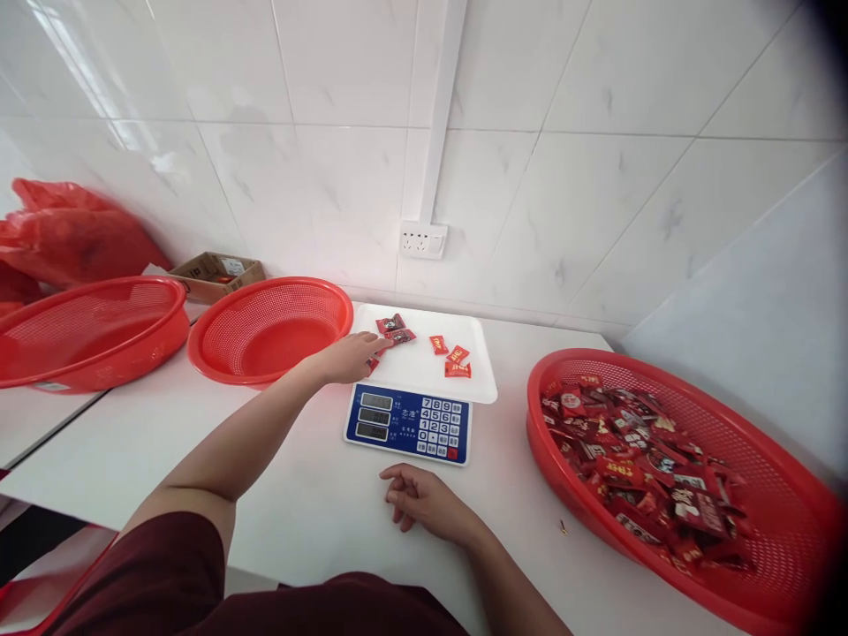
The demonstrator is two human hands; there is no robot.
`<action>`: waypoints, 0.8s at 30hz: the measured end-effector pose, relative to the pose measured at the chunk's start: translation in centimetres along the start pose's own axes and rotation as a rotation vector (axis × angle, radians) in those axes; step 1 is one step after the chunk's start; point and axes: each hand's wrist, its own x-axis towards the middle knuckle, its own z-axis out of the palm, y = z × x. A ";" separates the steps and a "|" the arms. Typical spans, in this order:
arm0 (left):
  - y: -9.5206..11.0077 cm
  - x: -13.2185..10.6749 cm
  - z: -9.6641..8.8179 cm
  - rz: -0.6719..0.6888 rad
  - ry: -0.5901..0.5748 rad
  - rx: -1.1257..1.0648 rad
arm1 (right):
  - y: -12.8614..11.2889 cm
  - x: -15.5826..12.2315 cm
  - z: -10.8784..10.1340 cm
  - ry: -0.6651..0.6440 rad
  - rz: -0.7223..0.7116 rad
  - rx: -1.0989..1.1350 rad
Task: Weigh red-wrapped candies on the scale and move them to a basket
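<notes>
My left hand (349, 357) reaches onto the left edge of the white weighing pan (424, 369) of a blue digital scale (409, 426). Its fingers touch a small red wrapped snack packet (372, 362); whether they grip it I cannot tell. More small red and dark packets (424, 344) lie scattered on the pan. My right hand (424, 502) rests on the white table in front of the scale, fingers loosely curled, holding nothing. A red mesh basket (782, 539) at the right holds several wrapped snack packets.
An empty red basket (271, 327) sits just left of the scale, another red basket (86, 329) farther left. A small cardboard box (216, 274) and red plastic bags (72, 234) stand by the tiled wall. A wall socket (423, 239) is behind the scale.
</notes>
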 end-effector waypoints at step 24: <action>-1.1 1.1 -0.3 -0.075 -0.076 0.057 | 0.2 0.2 0.0 0.000 0.009 0.001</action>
